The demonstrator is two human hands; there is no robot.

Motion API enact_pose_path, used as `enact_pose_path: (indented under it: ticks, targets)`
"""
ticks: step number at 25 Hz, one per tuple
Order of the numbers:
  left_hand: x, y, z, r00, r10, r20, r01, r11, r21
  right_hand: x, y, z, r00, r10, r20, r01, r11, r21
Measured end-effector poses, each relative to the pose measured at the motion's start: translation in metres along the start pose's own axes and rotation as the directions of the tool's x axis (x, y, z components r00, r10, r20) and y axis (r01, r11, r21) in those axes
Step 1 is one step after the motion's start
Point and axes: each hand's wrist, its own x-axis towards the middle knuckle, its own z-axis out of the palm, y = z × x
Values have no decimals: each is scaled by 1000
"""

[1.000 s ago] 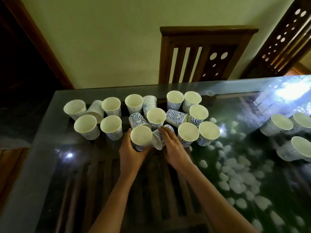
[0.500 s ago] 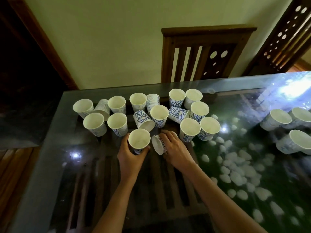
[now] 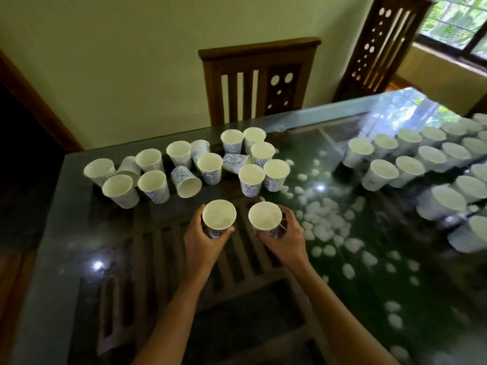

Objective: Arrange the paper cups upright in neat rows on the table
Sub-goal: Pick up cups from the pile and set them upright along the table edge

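Moved since half a second ago: both hands have drawn back from the cluster toward the near edge. The cup under the right hand, then lying on its side, now stands mouth up.

- Left hand [image 3: 203, 242]: fingers and thumb curled round the left cup [image 3: 218, 218], which is upright, white inside, blue pattern on the wall.
- Right hand [image 3: 287, 239]: fingers wrapped round the right cup [image 3: 264, 219], upright, level with its neighbour, just beside it and not touching. Whether either cup rests on the glass or is held just above it cannot be told.
- Table [image 3: 66, 246]: dark glass top over wooden slats. White pebbles [image 3: 322, 229] show beneath the glass at the right.
- Loose cluster [image 3: 209, 168]: unsorted cups at the far left of the table, beyond the hands. Most are upright and unevenly packed.
  - One tipped cup [image 3: 185, 181] lies with its mouth toward the camera.
  - One fallen cup [image 3: 234, 163] lies on its side between upright ones.
- Rows of cups [image 3: 408, 167]: upright, lined up at the far right, well apart from the cluster, blurred.
- Chair [image 3: 259, 80]: wooden, slatted back, at the table's far edge.
- Second chair [image 3: 382, 43]: at the right corner, beside a window [image 3: 458, 19].
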Motion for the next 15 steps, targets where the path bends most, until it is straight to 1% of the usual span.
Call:
enact_pose_path:
  ticks: [5,8,11,15]
  targets:
    - [-35,49,55,991,76,112,-72,997,-35,-22,31,-78,996,24,-91,-14,994,106]
    - [-55,80,101,977,91,192,-74,993,-92,-29,58,-132,989,41,-142,-25,994,111]
    - [-81,121,156,959,106,262,-79,991,-113,-31,87,-192,978,43,-207,-18,992,122]
    - [-105,165,231,901,86,424,10,976,-220,-27,128,-258,944,98,-314,-49,986,160]
